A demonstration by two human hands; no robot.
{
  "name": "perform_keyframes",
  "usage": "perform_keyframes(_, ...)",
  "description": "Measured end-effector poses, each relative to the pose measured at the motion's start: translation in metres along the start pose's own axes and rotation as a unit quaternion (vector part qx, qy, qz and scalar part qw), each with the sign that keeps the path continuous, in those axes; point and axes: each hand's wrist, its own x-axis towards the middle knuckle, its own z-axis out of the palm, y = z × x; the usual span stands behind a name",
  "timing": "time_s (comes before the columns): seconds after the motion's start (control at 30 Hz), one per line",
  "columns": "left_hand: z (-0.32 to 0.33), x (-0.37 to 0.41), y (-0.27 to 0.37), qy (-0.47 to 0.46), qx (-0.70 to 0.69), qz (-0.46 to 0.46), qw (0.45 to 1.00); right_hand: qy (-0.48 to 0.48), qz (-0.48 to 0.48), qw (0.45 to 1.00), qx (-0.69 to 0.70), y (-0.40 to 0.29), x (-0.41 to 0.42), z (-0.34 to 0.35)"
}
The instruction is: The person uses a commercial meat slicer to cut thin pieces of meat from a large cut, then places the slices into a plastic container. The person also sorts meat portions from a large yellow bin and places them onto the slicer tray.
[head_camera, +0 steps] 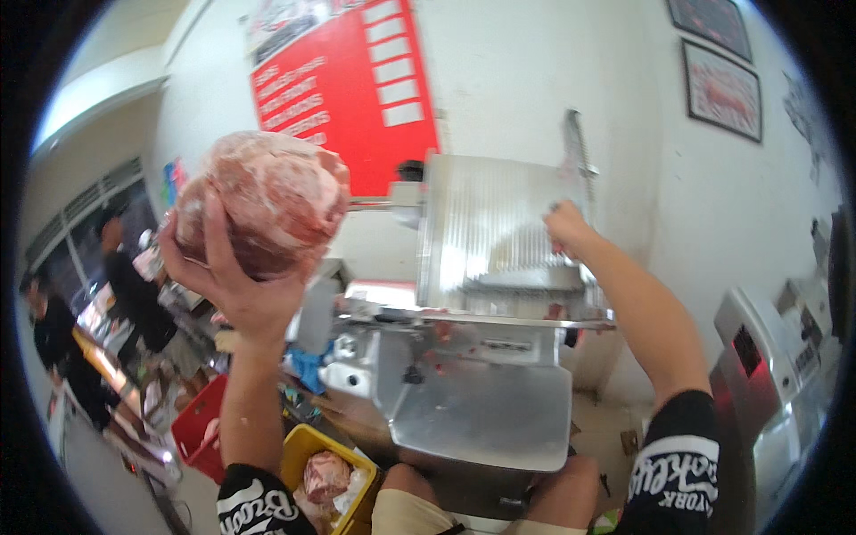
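Note:
My left hand (247, 287) holds up a large chunk of raw, frosty-looking meat (267, 194), palm beneath it and fingers spread over its near side. To its right stands a metal meat slicer with a ribbed plate (478, 221). My right hand (568, 227) is curled at the plate's right side, just below an upright toothed metal bar (576, 144). Whether its fingers grip a part of the slicer is hidden. Small red meat scraps (441, 331) stick to the slicer below the plate. Its smooth metal tray (488, 414) lies nearest my body.
A yellow crate (371, 468) at lower left holds more raw meat (326, 476). Beside it is a red crate (200, 401). Two people (134, 294) (67, 361) stand at far left. A grey machine (749, 354) stands right; a red sign (348, 87) hangs on the wall.

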Motion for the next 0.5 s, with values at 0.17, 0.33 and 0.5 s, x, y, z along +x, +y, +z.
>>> perform_keyframes(0.17,0.063,0.023,0.038,-0.050,-0.102,0.063,0.991,0.037,0.000,0.999,0.030,-0.050,0.057,-0.019)
perform_keyframes(0.33,0.112,0.029,0.077,-0.035,-0.160,0.185,0.969,0.002,0.008,0.999,0.042,-0.097,0.086,-0.037)
perform_keyframes(0.5,0.158,-0.005,0.117,-0.076,-0.281,0.289,0.912,-0.001,0.029,0.997,0.068,-0.108,0.105,-0.039)
